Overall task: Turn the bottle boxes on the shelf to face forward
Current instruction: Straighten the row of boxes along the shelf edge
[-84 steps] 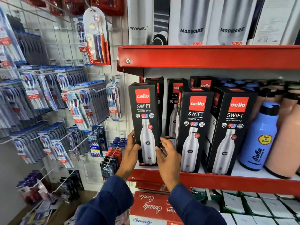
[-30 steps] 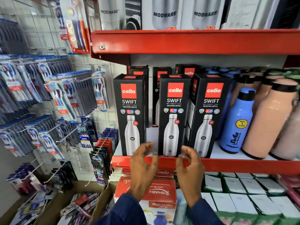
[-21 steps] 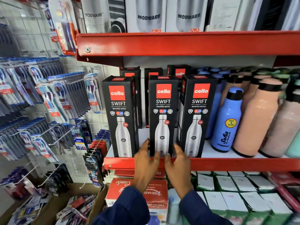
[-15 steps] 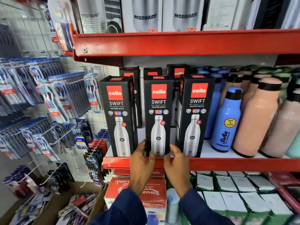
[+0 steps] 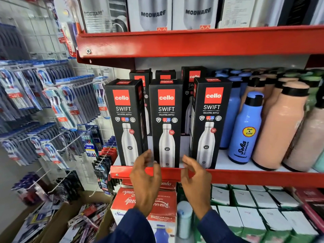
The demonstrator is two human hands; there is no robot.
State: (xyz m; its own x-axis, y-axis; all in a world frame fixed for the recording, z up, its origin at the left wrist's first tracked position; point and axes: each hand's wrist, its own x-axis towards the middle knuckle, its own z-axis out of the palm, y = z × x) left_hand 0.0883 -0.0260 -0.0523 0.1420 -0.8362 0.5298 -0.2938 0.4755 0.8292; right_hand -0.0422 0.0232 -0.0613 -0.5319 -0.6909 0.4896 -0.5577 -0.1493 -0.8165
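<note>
Three black Cello Swift bottle boxes stand in a front row on the red shelf (image 5: 245, 178), printed fronts toward me: the left box (image 5: 125, 121), the middle box (image 5: 165, 123) and the right box (image 5: 210, 121). More black boxes (image 5: 190, 79) stand behind them, partly hidden. My left hand (image 5: 146, 179) hovers in front of the shelf lip just left of the middle box, fingers spread, holding nothing. My right hand (image 5: 195, 178) hovers to the middle box's right, fingers curled apart, also off the box.
Blue (image 5: 245, 128) and peach bottles (image 5: 280, 123) fill the shelf to the right. Modware boxes (image 5: 152, 13) stand on the shelf above. Toothbrush packs (image 5: 57, 106) hang on a wire grid at left. Red cartons (image 5: 152, 202) and white boxes (image 5: 263, 204) lie below.
Both hands held the middle box's lower sides half a second ago; now they have let go and pulled back toward me. The middle box stands a little further left, facing forward.
</note>
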